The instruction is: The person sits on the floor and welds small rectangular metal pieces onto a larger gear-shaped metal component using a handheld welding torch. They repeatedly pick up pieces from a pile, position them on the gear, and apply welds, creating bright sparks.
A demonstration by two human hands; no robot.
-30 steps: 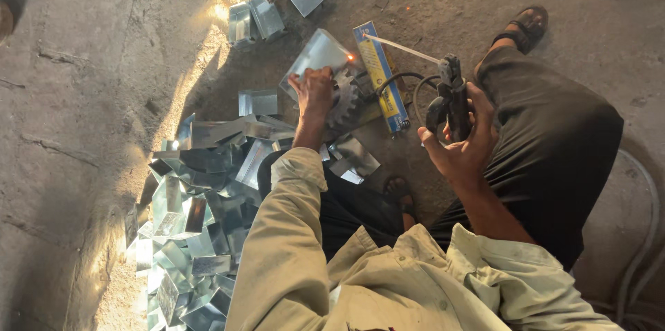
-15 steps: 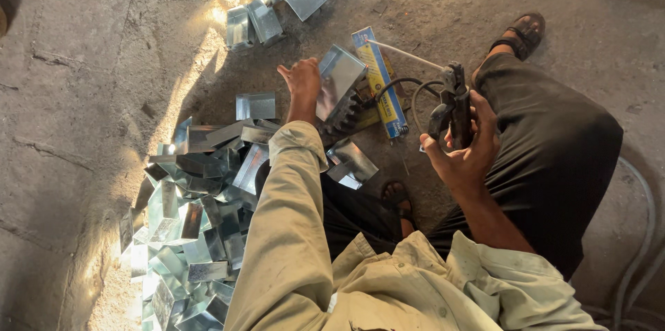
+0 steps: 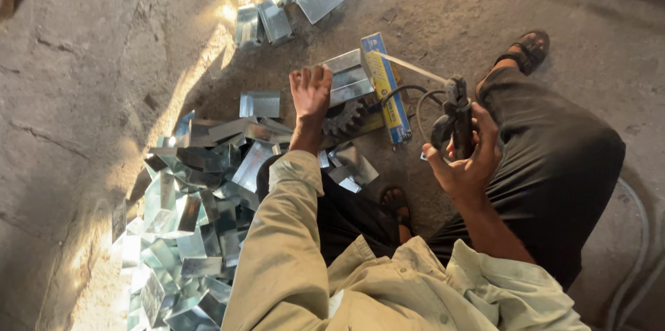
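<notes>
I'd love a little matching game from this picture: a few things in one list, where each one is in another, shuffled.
Things:
1. left hand
2. right hand
3. blue box
4. heap of bent metal pieces

Places:
A. on the floor beside the left sleeve
B. gripping a dark tool with a thin rod
C. on a folded metal piece by the gear
D. lying between the two hands

Pairs: 1-C, 2-B, 3-D, 4-A
</notes>
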